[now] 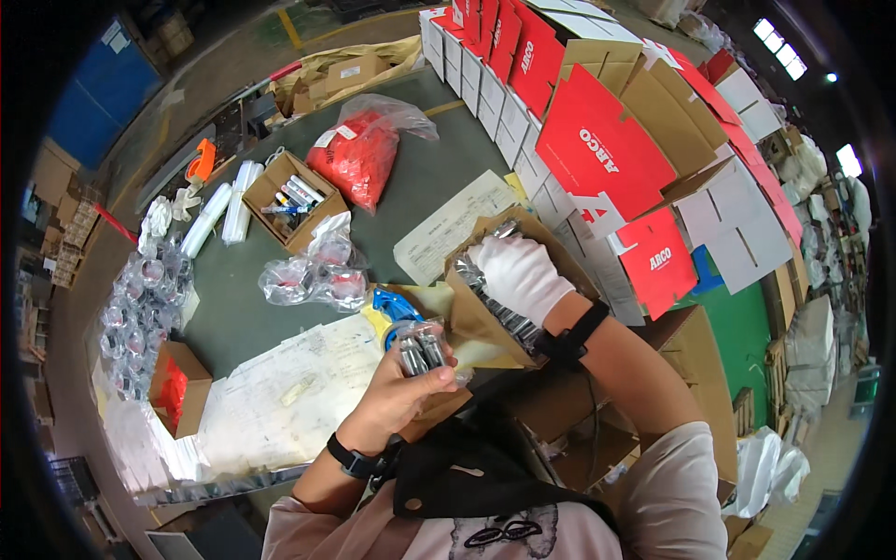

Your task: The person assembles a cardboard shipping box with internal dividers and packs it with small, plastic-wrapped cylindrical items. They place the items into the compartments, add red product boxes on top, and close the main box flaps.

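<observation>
My bare left hand [399,390] is closed around chrome metal fittings [422,353] that seem wrapped in clear plastic. Just behind them lies a blue tape dispenser [396,306] on a yellow and brown surface. My right hand [525,275], in a white glove, reaches into an open cardboard box [571,257] full of shiny metal parts [509,322]. Its fingertips are hidden among those parts, so their grip does not show. A printed sheet [453,226] lies beside the box's far left side.
Flattened and half-folded red-and-white cartons [597,140] stand along the right. Clear-bagged pieces [322,271] and a red bag [359,154] sit on the dark table. A pen box [294,201], a small box with red contents [182,387] and more bagged pieces [135,308] are leftward.
</observation>
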The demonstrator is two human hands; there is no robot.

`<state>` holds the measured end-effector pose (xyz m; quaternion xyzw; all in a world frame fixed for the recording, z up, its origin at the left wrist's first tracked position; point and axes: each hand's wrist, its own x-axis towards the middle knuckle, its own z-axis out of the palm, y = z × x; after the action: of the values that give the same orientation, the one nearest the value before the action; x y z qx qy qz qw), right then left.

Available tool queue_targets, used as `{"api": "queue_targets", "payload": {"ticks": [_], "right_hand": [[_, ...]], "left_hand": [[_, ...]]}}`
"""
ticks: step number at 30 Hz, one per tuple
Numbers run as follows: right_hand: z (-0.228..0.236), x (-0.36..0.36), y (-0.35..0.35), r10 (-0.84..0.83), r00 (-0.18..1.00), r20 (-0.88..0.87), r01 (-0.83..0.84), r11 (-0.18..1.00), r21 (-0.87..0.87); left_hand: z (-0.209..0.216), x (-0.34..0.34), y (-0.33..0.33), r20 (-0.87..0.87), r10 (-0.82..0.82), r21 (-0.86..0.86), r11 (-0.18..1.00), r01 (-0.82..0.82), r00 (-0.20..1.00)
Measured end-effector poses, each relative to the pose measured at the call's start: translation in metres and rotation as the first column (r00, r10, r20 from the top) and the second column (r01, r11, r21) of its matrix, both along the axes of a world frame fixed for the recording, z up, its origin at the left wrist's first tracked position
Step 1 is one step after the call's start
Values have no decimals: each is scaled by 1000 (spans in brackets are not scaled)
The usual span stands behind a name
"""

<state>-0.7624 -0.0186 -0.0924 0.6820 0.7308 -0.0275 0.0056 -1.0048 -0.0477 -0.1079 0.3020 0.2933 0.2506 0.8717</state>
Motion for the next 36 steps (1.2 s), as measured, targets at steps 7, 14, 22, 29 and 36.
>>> {"api": "queue_targets", "payload": {"ticks": [7, 14, 22, 29, 36], "right_hand": [[160, 52, -142, -308, 633, -710, 356, 930, -86], [284, 83, -402, -633, 70, -771, 901, 372, -224], [93, 188, -475, -906, 355, -232, 699, 422, -578], [-152, 243, -471, -937, 268, -225, 684, 350, -640], [-162, 227, -486, -833, 533, -147, 650, 514, -560]], "left_hand": [[30, 22, 2, -20, -174, 43, 984, 175, 984], [114, 122, -18, 53, -556, 275, 807, 523, 829], [67, 350, -159, -799, -592, 191, -81, 978, 107], [-95, 465, -234, -985, -138, 122, -171, 978, 99], [-202, 448, -207, -830, -394, 514, -266, 816, 394]]}}
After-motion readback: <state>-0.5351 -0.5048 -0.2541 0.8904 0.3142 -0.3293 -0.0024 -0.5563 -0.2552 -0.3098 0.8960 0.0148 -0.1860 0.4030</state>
